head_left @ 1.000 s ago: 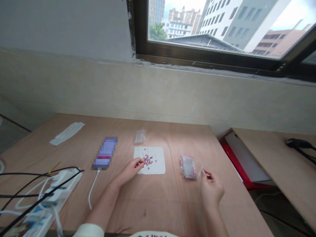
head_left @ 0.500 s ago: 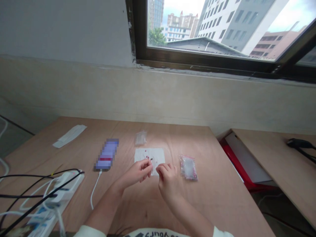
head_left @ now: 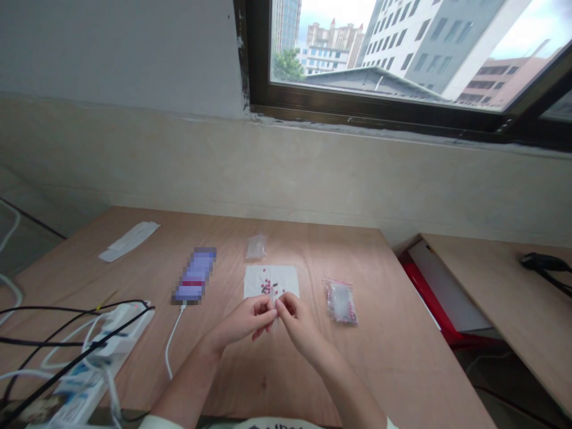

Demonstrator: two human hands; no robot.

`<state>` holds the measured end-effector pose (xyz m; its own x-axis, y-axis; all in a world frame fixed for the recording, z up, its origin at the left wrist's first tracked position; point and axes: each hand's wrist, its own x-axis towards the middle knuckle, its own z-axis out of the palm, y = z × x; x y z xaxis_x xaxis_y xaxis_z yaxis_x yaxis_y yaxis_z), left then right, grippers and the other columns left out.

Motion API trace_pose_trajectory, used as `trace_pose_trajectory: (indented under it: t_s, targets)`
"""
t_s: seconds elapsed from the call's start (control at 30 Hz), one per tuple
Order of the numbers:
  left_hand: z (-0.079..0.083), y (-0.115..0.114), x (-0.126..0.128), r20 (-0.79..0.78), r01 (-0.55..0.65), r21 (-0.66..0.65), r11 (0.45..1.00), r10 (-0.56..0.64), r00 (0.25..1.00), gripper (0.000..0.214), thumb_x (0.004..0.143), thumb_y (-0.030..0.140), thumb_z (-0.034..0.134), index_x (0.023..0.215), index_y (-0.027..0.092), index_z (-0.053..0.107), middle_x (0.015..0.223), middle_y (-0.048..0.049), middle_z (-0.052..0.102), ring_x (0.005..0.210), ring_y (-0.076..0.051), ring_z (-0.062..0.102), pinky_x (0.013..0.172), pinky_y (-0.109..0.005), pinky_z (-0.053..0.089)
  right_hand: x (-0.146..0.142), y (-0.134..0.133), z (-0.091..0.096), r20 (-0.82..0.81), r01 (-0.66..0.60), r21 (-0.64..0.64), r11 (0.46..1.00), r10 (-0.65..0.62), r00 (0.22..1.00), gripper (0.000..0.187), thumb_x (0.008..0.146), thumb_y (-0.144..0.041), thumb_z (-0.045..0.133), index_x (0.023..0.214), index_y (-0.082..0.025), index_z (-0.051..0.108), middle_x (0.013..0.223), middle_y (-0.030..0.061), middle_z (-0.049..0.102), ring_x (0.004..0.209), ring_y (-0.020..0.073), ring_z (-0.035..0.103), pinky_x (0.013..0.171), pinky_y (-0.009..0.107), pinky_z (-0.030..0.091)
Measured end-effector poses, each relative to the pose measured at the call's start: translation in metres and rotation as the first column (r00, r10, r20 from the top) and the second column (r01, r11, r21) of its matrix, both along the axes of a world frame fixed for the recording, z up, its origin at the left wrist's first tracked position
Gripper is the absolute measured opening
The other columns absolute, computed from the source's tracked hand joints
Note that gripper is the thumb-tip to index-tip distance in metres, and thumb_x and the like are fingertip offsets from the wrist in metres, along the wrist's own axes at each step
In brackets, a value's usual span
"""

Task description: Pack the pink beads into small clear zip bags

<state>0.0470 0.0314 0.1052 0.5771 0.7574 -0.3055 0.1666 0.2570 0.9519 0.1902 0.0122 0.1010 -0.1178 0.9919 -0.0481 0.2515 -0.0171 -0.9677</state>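
Both hands meet over the near edge of a white paper sheet (head_left: 254, 285) on the wooden table (head_left: 313, 369). My left hand (head_left: 243, 322) and my right hand (head_left: 297, 325) pinch fingertips together around something too small to name. Several small pink and dark beads (head_left: 268, 288) lie on the sheet just beyond the fingers. A small clear bag with red trim (head_left: 340, 301) lies to the right of my right hand. Another small clear bag (head_left: 256, 246) lies behind the sheet.
A phone (head_left: 195, 275) with a white cable (head_left: 172, 345) lies left of the sheet. A power strip (head_left: 96, 357) with black and white cords sits at the near left. A white folded strip (head_left: 128, 240) lies far left. A second table (head_left: 504, 298) stands to the right.
My right hand left the red-trimmed bag and came left to meet my left hand. Both hands now pinch together at the sheet's near edge.
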Motion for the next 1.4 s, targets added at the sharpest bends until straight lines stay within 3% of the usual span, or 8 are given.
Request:
trace_pose_trajectory:
  t_s: [0.17,0.37,0.7,0.9,1.07,1.23,1.4]
  targets:
    - [0.005,0.008,0.000,0.022,-0.066,-0.003,0.998,0.066,0.998,0.028,0.074,0.039,0.048,0.060,0.016,0.041,0.052,0.0045,0.048,0.039,-0.005,0.041,0.035,-0.016,0.031,-0.002,0.011,-0.004,-0.108,-0.028,-0.076,0.997,0.020,0.994,0.029,0.075,-0.039,0.045,0.056,-0.017,0.042,0.053,-0.0034,0.041,0.052,0.0096,0.038,0.048,0.021,0.030]
    - [0.009,0.018,0.001,-0.037,0.018,0.054,0.998,-0.016,0.999,0.027,0.076,0.038,0.046,0.061,0.015,0.044,0.052,0.0052,0.046,0.036,-0.003,0.037,0.034,-0.016,0.028,-0.002,0.022,0.003,-0.192,-0.071,-0.102,0.992,0.051,0.980,0.032,0.073,-0.044,0.047,0.056,-0.017,0.042,0.053,-0.0038,0.040,0.051,0.0090,0.036,0.047,0.021,0.029]
    - [-0.005,0.016,-0.001,-0.040,-0.021,-0.107,0.994,0.017,0.999,0.032,0.074,0.044,0.044,0.060,0.015,0.045,0.047,0.0058,0.043,0.034,-0.004,0.035,0.029,-0.015,0.026,-0.006,0.018,-0.003,-0.292,-0.130,-0.144,0.981,0.084,0.953,0.021,0.072,-0.029,0.046,0.055,-0.018,0.041,0.051,-0.0037,0.045,0.049,0.0087,0.042,0.049,0.021,0.031]
    - [-0.013,0.010,-0.006,-0.093,-0.119,-0.064,0.991,0.113,0.989,0.025,0.070,0.036,0.047,0.057,0.017,0.040,0.047,0.0088,0.036,0.031,-0.001,0.025,0.028,-0.013,0.018,-0.010,0.009,0.002,-0.185,-0.095,-0.147,0.985,0.067,0.980,0.016,0.068,-0.016,0.042,0.052,-0.017,0.040,0.050,-0.0045,0.042,0.049,0.0080,0.039,0.049,0.020,0.028]
    - [-0.010,0.013,-0.012,-0.135,-0.212,0.027,0.977,0.214,0.967,0.025,0.069,0.033,0.047,0.054,0.017,0.035,0.045,0.0099,0.031,0.031,-0.001,0.024,0.027,-0.012,0.019,-0.005,0.009,0.001,0.018,0.103,-0.115,0.988,-0.102,0.995,0.018,0.067,-0.016,0.042,0.049,-0.018,0.038,0.047,-0.0050,0.038,0.048,0.0085,0.037,0.046,0.020,0.026]
    - [0.000,0.013,-0.006,-0.106,-0.043,0.007,0.999,0.043,0.993,0.030,0.076,0.044,0.039,0.064,0.016,0.044,0.052,0.0070,0.040,0.032,-0.002,0.031,0.027,-0.013,0.023,-0.001,0.013,0.003,-0.053,-0.042,-0.060,0.997,0.039,0.998,0.020,0.074,-0.023,0.041,0.055,-0.016,0.044,0.053,-0.0023,0.045,0.053,0.0100,0.041,0.050,0.022,0.031]
    - [0.002,0.015,0.001,-0.069,-0.022,-0.033,0.999,0.020,0.997,0.030,0.075,0.044,0.042,0.065,0.016,0.044,0.053,0.0074,0.039,0.034,-0.002,0.030,0.028,-0.012,0.024,0.000,0.018,0.003,-0.193,-0.109,-0.100,0.989,0.089,0.977,0.021,0.073,-0.030,0.045,0.058,-0.016,0.044,0.055,-0.0017,0.047,0.054,0.0102,0.043,0.052,0.022,0.033]
